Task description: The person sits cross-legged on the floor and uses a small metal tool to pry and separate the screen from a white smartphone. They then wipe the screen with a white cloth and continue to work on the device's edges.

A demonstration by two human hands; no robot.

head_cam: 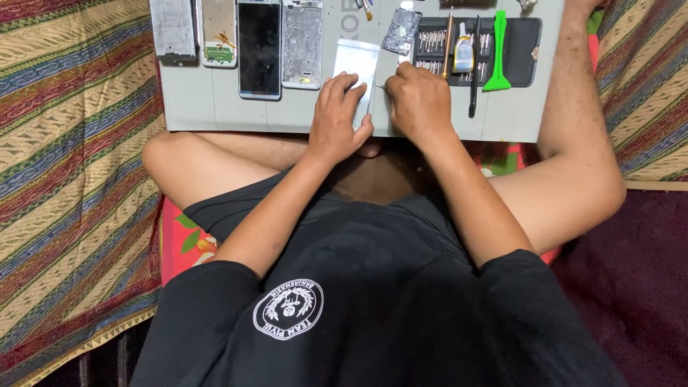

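Mid-disassembly near the front edge of the grey work mat [215, 107]: left hand [338, 118] flat, pinning the silvery rectangular phone panel [356, 63], right hand [419, 100] clenched on a thin metal tool [379, 86] at its edge; likely needing gentle, steady prying.

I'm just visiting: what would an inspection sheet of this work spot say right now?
Surface: pale grey work mat over the person's crossed legs.
Job's things: shiny silver rectangular phone panel; left hand rests on it; right hand pinches a thin metal tool at its edge.
Clutter: black phone screen, silver phone frame, black screwdriver-bit case, green plastic pry tool, small glue bottle.
Grippers: both hands bare.
Cables: nothing seen.
Surroundings: striped patterned cloth.
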